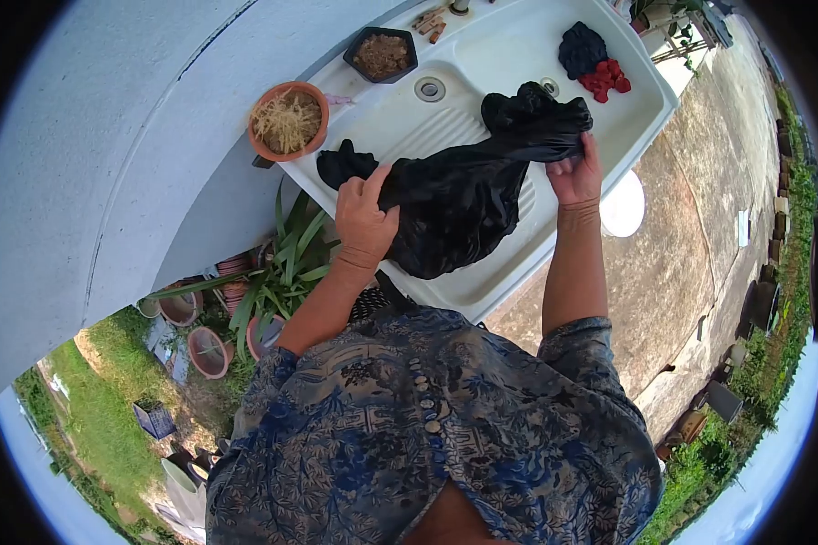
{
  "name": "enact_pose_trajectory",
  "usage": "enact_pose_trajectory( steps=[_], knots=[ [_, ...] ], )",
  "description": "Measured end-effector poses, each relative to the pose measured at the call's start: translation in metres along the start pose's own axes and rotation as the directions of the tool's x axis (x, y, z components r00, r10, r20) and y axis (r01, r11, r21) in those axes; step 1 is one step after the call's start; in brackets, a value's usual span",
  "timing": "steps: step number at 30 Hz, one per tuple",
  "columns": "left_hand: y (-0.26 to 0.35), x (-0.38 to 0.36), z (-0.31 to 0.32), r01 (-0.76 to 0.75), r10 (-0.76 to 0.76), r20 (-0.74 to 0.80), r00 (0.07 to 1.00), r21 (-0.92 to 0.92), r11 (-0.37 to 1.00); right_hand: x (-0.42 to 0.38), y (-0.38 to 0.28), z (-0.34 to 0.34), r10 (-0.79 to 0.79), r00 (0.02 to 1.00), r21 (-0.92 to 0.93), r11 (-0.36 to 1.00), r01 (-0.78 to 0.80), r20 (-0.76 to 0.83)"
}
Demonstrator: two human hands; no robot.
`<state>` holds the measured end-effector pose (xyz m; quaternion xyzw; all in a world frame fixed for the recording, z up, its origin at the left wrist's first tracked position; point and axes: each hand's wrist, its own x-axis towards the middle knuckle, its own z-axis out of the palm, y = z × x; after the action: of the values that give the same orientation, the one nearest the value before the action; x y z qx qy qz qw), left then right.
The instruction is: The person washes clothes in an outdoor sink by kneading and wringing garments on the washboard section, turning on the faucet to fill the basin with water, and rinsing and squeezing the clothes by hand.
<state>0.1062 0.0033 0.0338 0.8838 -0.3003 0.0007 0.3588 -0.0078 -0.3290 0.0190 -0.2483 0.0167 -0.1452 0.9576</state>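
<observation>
A glossy, wet-looking black cloth (pixel 454 213) is stretched in a bunch between my two hands, above the white sink (pixel 641 123). My left hand (pixel 364 218) grips its left part, fingers curled over the edge and partly hidden by folds. At the upper right, my right hand (pixel 575 177) is closed around the other end, palm turned up. A loose black end of the cloth juts out beyond my left fingers. Under the cloth, the sink's moulded washboard ridges (pixel 436 132) show in part.
A dark cloth (pixel 582 50) and a red cloth (pixel 604 80) lie in the sink's far right corner. An orange plant pot (pixel 316 136) and a black hexagonal pot (pixel 364 71) stand on the left rim. Long-leaved plants (pixel 291 254) grow below left, beside the wall (pixel 136 136).
</observation>
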Motion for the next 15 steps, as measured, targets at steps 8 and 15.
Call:
enact_pose_trajectory(
  steps=[8,15],
  knots=[
    [-0.017,-0.049,0.034,-0.526,0.389,0.498,0.775,0.165,0.835,-0.007,0.067,-0.002,-0.463,0.77,-0.803,-0.182,-0.568,-0.439],
    [-0.019,-0.05,0.038,-0.546,0.457,0.402,0.794,0.139,0.826,0.003,0.176,0.025,0.466,0.885,-0.721,-0.618,0.315,-0.013]
  ],
)
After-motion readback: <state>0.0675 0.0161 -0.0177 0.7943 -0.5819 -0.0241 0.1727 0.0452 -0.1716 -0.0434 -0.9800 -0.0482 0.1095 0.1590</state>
